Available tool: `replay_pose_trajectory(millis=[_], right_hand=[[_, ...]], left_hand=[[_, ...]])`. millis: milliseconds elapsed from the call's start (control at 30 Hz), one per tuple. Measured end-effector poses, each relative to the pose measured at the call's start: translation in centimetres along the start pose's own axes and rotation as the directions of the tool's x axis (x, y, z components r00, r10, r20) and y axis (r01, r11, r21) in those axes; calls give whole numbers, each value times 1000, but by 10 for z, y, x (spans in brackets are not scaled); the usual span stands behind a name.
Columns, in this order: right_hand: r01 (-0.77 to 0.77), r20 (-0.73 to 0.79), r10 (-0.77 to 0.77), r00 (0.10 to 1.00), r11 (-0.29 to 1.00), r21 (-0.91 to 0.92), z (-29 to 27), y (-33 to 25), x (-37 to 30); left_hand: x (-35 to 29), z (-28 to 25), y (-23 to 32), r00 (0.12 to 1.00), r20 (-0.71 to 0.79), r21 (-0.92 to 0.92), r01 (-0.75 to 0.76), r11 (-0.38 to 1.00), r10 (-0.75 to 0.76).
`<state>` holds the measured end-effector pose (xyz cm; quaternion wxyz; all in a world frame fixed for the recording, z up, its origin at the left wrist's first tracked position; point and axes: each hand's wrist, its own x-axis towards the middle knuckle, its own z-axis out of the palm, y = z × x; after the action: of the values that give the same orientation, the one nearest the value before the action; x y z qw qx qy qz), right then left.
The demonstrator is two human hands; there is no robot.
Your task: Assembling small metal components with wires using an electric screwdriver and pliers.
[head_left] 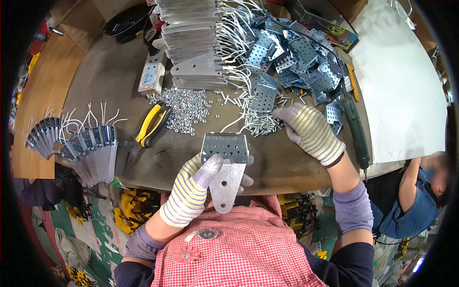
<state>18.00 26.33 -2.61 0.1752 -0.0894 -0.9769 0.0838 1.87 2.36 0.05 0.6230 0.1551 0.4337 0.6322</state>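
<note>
My left hand [189,193], in a striped work glove, grips a tapered flat metal plate [226,191] over the table's front edge, thumb on top. Across the plate's wide end lies a perforated metal bracket [224,147], and white wires come out behind it. My right hand [313,134], gloved too, is beside a pile of screws [260,123]. Its fingers are drawn together at the pile's right edge; anything between the fingertips is hidden. A heap of small nuts [184,107] lies left of the screws.
Stacked tapered plates with wires [196,67] and heaped perforated brackets [306,57] fill the back. Yellow-handled pliers [150,124] and fanned assembled pieces [93,148] lie left, near a power strip [153,71]. At right are an electric screwdriver [356,131], a white sheet [401,81] and another person [406,205].
</note>
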Motion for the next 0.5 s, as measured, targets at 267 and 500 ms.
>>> replay_pose_trajectory(millis=[267, 500], right_hand=[[44, 16, -44, 999, 999, 24, -8, -1, 17], [130, 173, -80, 982, 944, -304, -10, -14, 11]], left_hand=[[1, -7, 0, 999, -25, -28, -36, 999, 35], [6, -8, 0, 998, -41, -45, -46, 998, 44]])
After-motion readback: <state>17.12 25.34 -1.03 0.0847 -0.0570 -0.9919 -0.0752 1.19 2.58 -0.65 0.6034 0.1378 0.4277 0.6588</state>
